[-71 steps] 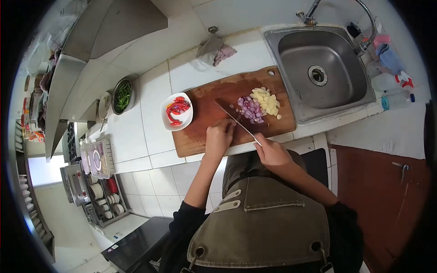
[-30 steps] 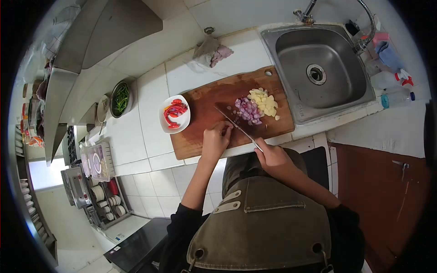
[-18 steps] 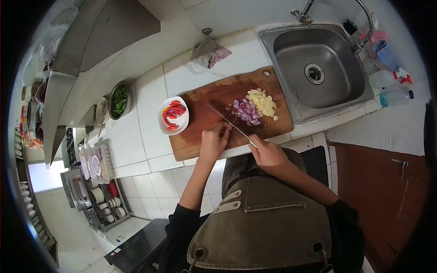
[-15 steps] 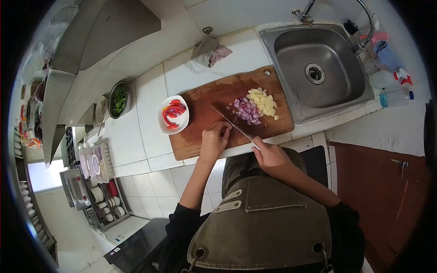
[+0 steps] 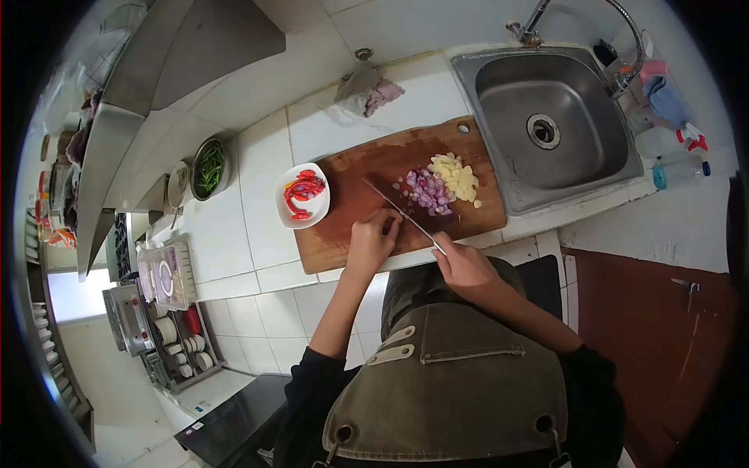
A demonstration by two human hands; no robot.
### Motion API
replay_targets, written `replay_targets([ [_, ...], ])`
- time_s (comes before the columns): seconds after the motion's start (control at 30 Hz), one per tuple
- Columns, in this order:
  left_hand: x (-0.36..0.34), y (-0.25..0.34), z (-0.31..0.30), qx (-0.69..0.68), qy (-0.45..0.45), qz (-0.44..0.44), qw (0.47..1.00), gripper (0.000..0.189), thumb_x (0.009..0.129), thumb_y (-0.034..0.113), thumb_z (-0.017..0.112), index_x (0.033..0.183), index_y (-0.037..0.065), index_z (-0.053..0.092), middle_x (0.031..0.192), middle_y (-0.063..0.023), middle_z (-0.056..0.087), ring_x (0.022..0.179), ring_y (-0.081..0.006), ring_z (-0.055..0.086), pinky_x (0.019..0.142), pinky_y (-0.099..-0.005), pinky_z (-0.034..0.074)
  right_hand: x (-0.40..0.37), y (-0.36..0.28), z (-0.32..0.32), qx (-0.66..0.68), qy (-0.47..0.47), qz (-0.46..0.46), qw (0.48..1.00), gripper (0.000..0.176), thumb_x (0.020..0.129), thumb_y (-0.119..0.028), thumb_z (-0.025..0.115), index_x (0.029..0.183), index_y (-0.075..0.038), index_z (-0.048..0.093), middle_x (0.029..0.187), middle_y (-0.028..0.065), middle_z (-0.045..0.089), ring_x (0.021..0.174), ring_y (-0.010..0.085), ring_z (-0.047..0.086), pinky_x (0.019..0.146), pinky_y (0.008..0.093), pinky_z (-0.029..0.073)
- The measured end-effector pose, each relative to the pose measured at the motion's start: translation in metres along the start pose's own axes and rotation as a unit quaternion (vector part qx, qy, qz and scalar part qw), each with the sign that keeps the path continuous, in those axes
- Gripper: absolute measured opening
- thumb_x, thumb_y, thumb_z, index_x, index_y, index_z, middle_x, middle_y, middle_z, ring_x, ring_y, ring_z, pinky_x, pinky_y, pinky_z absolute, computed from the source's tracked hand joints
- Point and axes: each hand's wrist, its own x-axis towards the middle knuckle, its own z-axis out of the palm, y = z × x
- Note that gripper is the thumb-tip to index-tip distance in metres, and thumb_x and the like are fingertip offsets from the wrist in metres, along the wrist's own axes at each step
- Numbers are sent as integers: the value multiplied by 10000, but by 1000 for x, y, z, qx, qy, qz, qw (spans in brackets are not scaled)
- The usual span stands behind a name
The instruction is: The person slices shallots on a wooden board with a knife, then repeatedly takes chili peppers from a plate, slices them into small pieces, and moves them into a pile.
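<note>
My right hand (image 5: 466,267) is closed round the handle of a knife (image 5: 402,213), whose blade slants up and left over the wooden cutting board (image 5: 335,248). Beside the blade, my left hand (image 5: 372,240) rests on the board with its fingers curled and pinched. Whatever they hold is too small or hidden to make out. Chopped purple shallots (image 5: 428,193) lie in a heap right of the blade. Touching that heap are sliced pale yellow pieces, perhaps garlic (image 5: 456,178). A white bowl (image 5: 321,210) with red chillies (image 5: 299,189) stands at the board's left end.
A steel sink (image 5: 499,148) with a tap (image 5: 529,33) adjoins the board on the right. Bottles (image 5: 680,171) stand beyond it. A cloth (image 5: 368,90) lies behind the board. At the left are a bowl of green chillies (image 5: 209,168) and a clear plastic container (image 5: 168,277).
The whole view has shifted slightly, with the counter a little lower and to the right. Both hands and the knife keep nearly the same pose on the board.
</note>
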Motion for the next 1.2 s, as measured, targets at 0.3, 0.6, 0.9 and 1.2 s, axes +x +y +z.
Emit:
replay_targets([
  [0.3, 0, -5, 1, -3, 3, 9, 1000, 77, 832, 23, 693, 899, -12, 677, 872, -168, 704, 720, -318, 699, 625, -374, 556, -5, -7, -4, 12, -9, 23, 1000, 176, 994, -146, 500, 1144, -72, 446, 773, 259, 620, 772, 499, 605, 647, 575, 434],
  [0.6, -1, -6, 4, 12, 12, 17, 1000, 74, 832, 21, 690, 895, -15, 674, 859, -168, 702, 704, -307, 699, 616, -365, 551, 12, 5, 9, -14, 17, -21, 1000, 177, 994, -165, 501, 1122, -69, 426, 745, 247, 636, 712, 487, 618, 611, 576, 472],
  [0.9, -3, -5, 5, -3, 10, 10, 1000, 76, 831, 14, 689, 903, -6, 676, 871, -163, 705, 717, -301, 705, 636, -364, 561, -5, 1, 1, 20, -8, 19, 1000, 181, 992, -170, 498, 1132, -83, 420, 789, 264, 636, 763, 495, 615, 651, 601, 454],
  [1.2, -3, -2, 5, 0, 16, 6, 1000, 87, 819, 6, 687, 903, -13, 677, 867, -160, 702, 742, -288, 716, 653, -364, 569, 8, 3, 3, 3, 20, -30, 999, 178, 995, -169, 497, 1119, -71, 417, 734, 251, 629, 711, 492, 612, 622, 599, 450],
])
